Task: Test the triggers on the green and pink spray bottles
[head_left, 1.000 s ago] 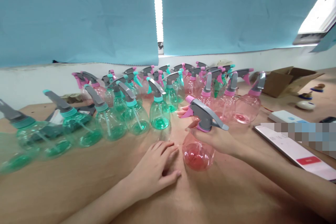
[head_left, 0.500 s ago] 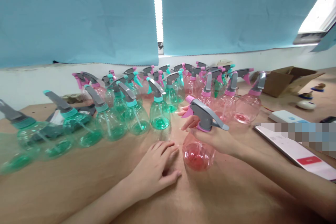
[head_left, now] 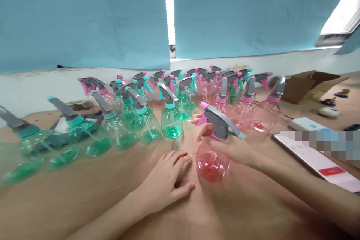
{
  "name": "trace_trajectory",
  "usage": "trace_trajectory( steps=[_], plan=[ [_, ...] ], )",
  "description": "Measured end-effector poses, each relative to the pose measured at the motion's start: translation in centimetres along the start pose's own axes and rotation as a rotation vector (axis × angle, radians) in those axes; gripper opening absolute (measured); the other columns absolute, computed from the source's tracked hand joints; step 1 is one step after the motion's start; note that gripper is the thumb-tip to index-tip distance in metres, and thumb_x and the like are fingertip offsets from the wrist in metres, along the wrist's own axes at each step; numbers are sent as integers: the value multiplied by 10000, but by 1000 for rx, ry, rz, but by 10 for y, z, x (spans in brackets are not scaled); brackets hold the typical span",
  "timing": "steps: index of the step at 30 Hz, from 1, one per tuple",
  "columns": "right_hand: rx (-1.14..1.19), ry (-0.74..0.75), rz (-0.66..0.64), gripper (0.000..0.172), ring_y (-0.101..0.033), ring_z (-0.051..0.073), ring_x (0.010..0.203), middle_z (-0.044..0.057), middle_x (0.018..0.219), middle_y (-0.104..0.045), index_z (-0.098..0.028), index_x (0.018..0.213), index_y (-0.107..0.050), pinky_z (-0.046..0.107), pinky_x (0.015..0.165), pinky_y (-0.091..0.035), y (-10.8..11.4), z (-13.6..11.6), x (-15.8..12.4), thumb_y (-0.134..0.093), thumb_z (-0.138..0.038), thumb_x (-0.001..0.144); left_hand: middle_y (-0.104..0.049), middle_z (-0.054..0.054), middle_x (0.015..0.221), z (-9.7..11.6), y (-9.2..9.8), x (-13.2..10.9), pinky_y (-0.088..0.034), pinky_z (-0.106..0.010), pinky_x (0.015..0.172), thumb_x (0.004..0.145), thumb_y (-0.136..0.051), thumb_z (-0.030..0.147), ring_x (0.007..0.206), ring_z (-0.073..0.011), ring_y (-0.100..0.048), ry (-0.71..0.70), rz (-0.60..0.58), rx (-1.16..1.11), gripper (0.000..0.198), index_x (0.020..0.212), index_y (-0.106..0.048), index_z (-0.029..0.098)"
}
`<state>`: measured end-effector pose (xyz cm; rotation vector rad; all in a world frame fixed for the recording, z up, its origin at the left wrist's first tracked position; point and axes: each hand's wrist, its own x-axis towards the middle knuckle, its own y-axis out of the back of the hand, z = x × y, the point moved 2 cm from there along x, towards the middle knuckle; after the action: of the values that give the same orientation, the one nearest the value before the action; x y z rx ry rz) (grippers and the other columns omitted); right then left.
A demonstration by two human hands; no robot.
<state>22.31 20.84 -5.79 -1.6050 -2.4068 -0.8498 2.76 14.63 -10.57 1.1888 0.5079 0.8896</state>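
A clear pink spray bottle (head_left: 213, 163) with a grey and pink trigger head stands upright on the table near the centre. My right hand (head_left: 222, 142) is around its neck, thumb on the near side and fingers reaching behind it toward the pink trigger. To the left of that bottle, my left hand (head_left: 170, 176) lies on the tabletop with its fingers apart, holding nothing. The nearest green bottle (head_left: 171, 123) stands just beyond my left hand. Other pink bottles, among them one (head_left: 242, 112) with its head tilted up, stand behind my right hand.
A row of green bottles (head_left: 119, 131) runs to the left edge, with more green and pink ones behind. At the right are a phone (head_left: 312, 157), a white box (head_left: 309, 124), a white oval object (head_left: 329, 112) and an open cardboard box (head_left: 300, 88). Blue curtain hangs behind.
The fingers of my right hand have curled in slightly behind the pink bottle's neck. My left hand and the bottles have not visibly moved.
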Motion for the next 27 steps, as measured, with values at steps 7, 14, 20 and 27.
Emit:
trace_trajectory(
  steps=[7, 14, 20, 27],
  plan=[
    [37, 30, -31, 133, -622, 185, 786, -4, 761, -639, -238, 715, -563, 324, 719, -498, 1, -5, 1, -480, -145, 669, -504, -122, 1364, 1, 1, 0, -380, -495, 1034, 863, -590, 395, 1242, -316, -451, 0, 21, -9, 491, 1301, -493, 197],
    [-103, 11, 29, 158, -542, 159, 592, -12, 704, -595, -254, 728, -505, 309, 579, -497, 9, -33, 1, -518, -122, 641, -504, -130, 1363, 2, 0, -1, -374, -507, 1037, 867, -590, 399, 1241, -316, -450, -8, 23, -10, 484, 1294, -489, 194],
    [-71, -20, 25, 145, -598, 211, 658, -8, 717, -613, -254, 658, -463, 376, 594, -510, 8, -30, 0, -548, -136, 670, -497, -131, 1368, 3, 1, 0, -367, -500, 1044, 872, -587, 385, 1243, -310, -446, 1, 7, -9, 474, 1290, -491, 183],
    [87, 4, 39, 157, -661, 257, 866, 19, 864, -671, -253, 777, -567, 401, 698, -553, 2, -10, 0, -551, -164, 649, -488, -146, 1375, 1, 1, 1, -357, -506, 1049, 868, -593, 385, 1254, -318, -433, 7, -6, -1, 500, 1304, -486, 165]
  ],
)
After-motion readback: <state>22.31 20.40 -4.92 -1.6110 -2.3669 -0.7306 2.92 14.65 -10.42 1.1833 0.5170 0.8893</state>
